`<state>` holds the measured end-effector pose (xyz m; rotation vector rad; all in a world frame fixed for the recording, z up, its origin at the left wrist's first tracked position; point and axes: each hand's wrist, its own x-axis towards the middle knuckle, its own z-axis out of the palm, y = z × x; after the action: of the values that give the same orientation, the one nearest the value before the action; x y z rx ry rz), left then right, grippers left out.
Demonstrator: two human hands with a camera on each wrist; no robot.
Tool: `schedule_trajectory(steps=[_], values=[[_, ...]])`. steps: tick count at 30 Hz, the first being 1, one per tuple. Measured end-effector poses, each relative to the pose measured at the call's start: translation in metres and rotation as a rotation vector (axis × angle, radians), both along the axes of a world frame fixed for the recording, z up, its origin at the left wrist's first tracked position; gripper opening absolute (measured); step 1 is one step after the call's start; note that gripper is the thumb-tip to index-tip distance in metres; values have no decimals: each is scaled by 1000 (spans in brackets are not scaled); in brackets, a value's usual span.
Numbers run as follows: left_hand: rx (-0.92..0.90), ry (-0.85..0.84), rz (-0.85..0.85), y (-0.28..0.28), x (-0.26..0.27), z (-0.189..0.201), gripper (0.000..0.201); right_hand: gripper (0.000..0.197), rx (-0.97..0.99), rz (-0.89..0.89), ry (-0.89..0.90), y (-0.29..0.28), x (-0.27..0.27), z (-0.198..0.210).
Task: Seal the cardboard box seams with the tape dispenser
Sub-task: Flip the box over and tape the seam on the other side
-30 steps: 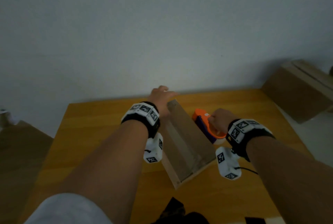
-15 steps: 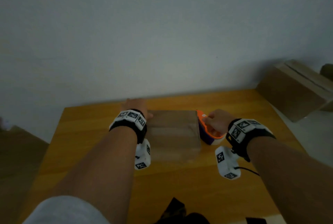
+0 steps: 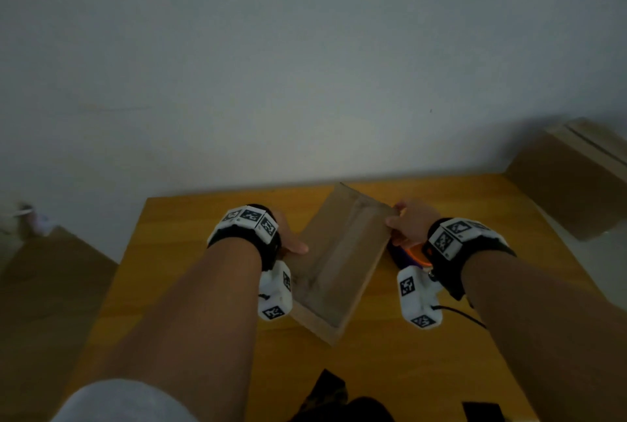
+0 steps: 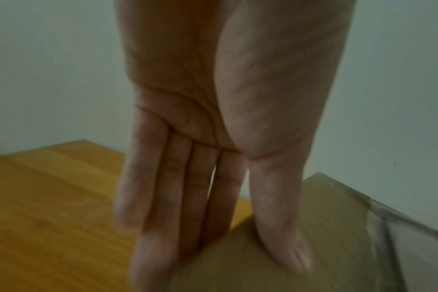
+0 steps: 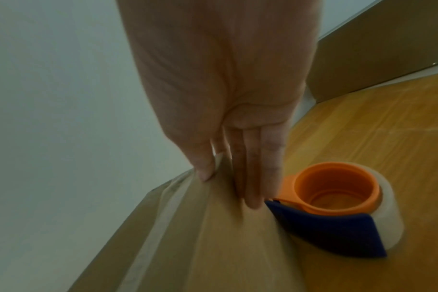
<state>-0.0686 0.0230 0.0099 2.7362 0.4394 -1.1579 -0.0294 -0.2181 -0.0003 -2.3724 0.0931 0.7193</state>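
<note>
Wooden table (image 3: 190, 252): cardboard box (image 3: 339, 262) sits askew at centre, between both hands. Left hand (image 3: 288, 235): fingers straight along the box's left side, thumb on top. Right hand (image 3: 409, 225) pinches the box's right edge. Orange-and-blue tape dispenser (image 5: 338, 207) lies on the table just beside the right hand's fingers.

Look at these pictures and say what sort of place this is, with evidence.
Probably a small packing workspace: a cardboard box is held tilted at a wooden table by a bare wall, a tape dispenser lies beside it, and another large carton stands off to the right.
</note>
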Motion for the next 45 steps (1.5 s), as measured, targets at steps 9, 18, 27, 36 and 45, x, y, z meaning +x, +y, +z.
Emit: schedule_trajectory(steps=[9, 18, 27, 36, 45], values=[[-385, -37, 230, -22, -3, -3, 53, 47, 90, 7, 3, 7, 9, -2], [-409, -312, 245, -24, 22, -17, 89, 31, -9, -4, -52, -24, 8, -20], [-428, -458, 125, -44, 51, -18, 73, 33, -420, 186, -33, -41, 14, -65], [-365, -314, 95, -54, 58, -38, 76, 19, -427, 259, 60, -36, 14, -93], [-363, -304, 103, -55, 57, -34, 76, 11, -417, 280, 26, -35, 10, -75]])
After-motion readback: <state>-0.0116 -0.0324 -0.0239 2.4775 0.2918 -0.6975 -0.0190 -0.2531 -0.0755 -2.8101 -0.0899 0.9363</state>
